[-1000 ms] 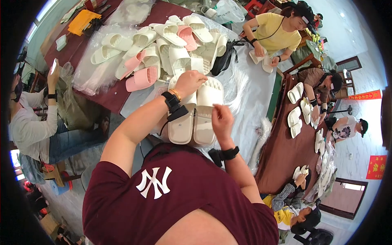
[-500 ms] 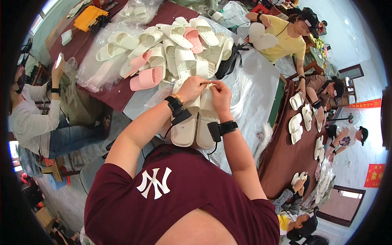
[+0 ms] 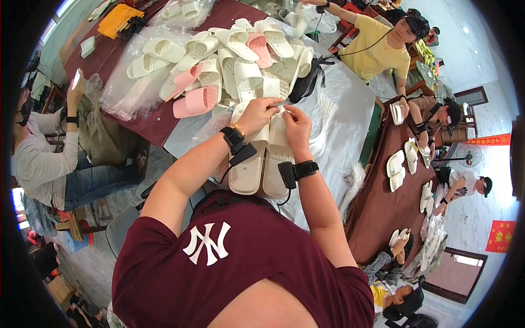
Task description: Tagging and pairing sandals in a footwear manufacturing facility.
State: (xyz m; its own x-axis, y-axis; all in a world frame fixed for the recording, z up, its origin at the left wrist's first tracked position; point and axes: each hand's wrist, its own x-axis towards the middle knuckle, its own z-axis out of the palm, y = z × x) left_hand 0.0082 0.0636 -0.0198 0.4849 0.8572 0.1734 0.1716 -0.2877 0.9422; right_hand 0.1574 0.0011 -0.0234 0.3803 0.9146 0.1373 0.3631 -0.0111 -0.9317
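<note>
A pair of off-white slippers [image 3: 244, 174] lies side by side in front of me, heel ends toward my body. My left hand [image 3: 259, 116] is over the far end of the left slipper, thumb and fingers pinched. Close beside it, my right hand [image 3: 297, 127] pinches above the right slipper, fingertips almost touching the left ones. A tiny whitish bit shows between the fingertips, too small to name. Just beyond my hands lies a heap of off-white slippers [image 3: 248, 76], with a few pink slippers [image 3: 195, 103] among them.
Thin white strands [image 3: 325, 121] lie right of my hands, near a black bag [image 3: 307, 83]. Clear plastic bags [image 3: 131, 90] spread at left. A person in yellow [image 3: 377, 46] stands at far right, by a dark red table [image 3: 377, 210] with slipper pairs. Another person [image 3: 49, 147] sits left.
My hands stay at the slippers' far end, the fingertips shifting slightly. The person in yellow has swung one arm up and away to the left, and their other hand now holds slippers raised off the table.
</note>
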